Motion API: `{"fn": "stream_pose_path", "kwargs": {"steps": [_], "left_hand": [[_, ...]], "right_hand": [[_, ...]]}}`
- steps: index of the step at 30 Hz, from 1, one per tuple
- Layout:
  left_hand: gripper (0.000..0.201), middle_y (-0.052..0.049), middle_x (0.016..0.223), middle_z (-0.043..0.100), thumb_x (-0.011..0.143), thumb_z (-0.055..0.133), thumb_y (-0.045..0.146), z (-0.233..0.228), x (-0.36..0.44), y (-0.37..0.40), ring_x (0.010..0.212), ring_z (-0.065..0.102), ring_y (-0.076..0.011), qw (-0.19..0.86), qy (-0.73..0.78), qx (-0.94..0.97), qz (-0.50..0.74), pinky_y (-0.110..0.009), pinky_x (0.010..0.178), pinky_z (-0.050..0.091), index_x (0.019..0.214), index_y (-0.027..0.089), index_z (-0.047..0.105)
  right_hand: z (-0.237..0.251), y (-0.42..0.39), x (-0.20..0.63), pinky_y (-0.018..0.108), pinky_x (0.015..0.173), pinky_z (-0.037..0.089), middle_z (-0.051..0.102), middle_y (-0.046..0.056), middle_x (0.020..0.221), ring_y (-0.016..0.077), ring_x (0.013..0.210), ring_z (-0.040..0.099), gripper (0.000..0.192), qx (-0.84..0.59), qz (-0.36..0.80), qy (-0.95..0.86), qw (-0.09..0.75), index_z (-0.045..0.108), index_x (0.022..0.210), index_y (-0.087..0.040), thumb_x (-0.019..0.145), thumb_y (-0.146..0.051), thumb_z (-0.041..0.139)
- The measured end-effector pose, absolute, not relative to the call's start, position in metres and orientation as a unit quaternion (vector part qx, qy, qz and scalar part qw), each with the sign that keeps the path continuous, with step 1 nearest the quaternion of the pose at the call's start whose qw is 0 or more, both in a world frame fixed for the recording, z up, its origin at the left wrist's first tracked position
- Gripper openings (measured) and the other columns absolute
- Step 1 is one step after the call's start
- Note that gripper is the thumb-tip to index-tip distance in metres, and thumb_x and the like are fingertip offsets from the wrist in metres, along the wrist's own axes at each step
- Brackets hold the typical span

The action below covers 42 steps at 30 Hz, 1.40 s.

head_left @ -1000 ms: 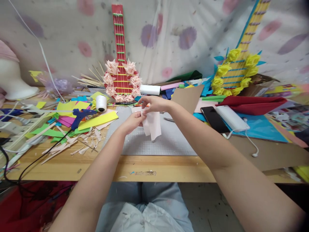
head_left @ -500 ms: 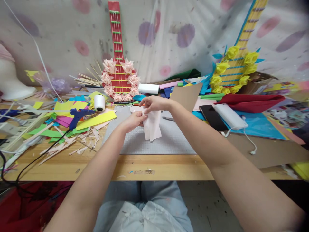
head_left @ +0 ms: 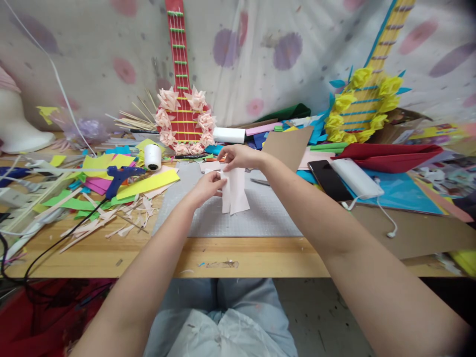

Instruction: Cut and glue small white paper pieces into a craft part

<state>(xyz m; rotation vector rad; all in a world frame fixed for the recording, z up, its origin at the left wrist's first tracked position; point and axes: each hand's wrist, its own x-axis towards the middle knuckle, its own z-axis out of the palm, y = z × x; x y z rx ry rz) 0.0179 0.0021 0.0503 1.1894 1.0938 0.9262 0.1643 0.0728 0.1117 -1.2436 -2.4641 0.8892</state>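
Head — white paper (head_left: 239, 196) (top hidden)

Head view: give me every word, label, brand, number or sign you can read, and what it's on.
None readable.
Paper: no print visible.
Mat: grid lines; any numbers too small.
Phone: no legible marking.
Power bank: no legible marking.

Paper (head_left: 239, 194) white, perhaps palest pink; mat (head_left: 267, 223) grey, gridded; glue gun (head_left: 116, 182) blue; backdrop (head_left: 256, 34) pale, purple-and-pink spotted.
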Motion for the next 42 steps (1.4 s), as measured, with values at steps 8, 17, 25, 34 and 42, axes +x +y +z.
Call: {"fn": "stream_pose_path", "kwargs": {"steps": [8,17,25,34,42], "left_hand": [[0.021,0.001,0.059,0.051,0.065,0.064,0.023,0.047,0.019,0.003,0.056,0.054,-0.0101,0.563,0.501,0.503,0.424,-0.03,0.056,0.052,0.061,0.013,0.045],[0.02,0.001,0.054,0.051,0.064,0.063,0.021,0.047,0.019,0.0,0.055,0.055,-0.0112,0.561,0.516,0.477,0.437,-0.028,0.055,0.051,0.057,0.013,0.046],[0.019,0.0,0.058,0.056,0.061,0.065,0.022,0.024,0.011,0.001,0.057,0.056,-0.0109,0.568,0.496,0.371,0.542,-0.028,0.06,0.05,0.061,0.014,0.048],[0.023,0.002,0.064,0.058,0.061,0.065,0.023,0.001,0.009,-0.004,0.063,0.058,-0.008,0.578,0.417,0.279,0.644,-0.025,0.068,0.048,0.065,0.014,0.044],[0.02,0.001,0.072,0.062,0.064,0.064,0.02,-0.002,0.008,-0.007,0.069,0.06,-0.0087,0.587,0.377,0.245,0.673,-0.026,0.073,0.048,0.071,0.015,0.046]], "right_hand": [[0.111,0.075,0.159,0.022,0.059,0.038,0.059,0.001,0.078,0.0112,0.068,0.052,0.04,-0.416,0.302,-0.847,0.136,0.058,0.096,-0.018,0.058,-0.019,0.07],[0.1,0.08,0.156,0.022,0.062,0.041,0.06,0.001,0.083,0.0115,0.072,0.054,0.042,-0.413,0.297,-0.848,0.151,0.056,0.098,-0.017,0.059,-0.019,0.07],[0.08,0.072,0.194,0.027,0.077,0.042,0.059,0.007,0.1,0.014,0.088,0.054,0.043,-0.502,0.279,-0.779,0.253,0.053,0.103,-0.016,0.065,-0.029,0.065],[0.043,0.038,0.305,0.028,0.07,0.039,0.059,0.011,0.102,0.0226,0.091,0.054,0.034,-0.677,0.079,-0.726,-0.092,0.056,0.098,-0.016,0.064,-0.019,0.055],[0.034,0.034,0.303,0.029,0.07,0.038,0.056,0.017,0.106,0.0255,0.095,0.053,0.039,-0.671,0.027,-0.73,-0.13,0.055,0.102,-0.012,0.065,-0.025,0.054]]}}
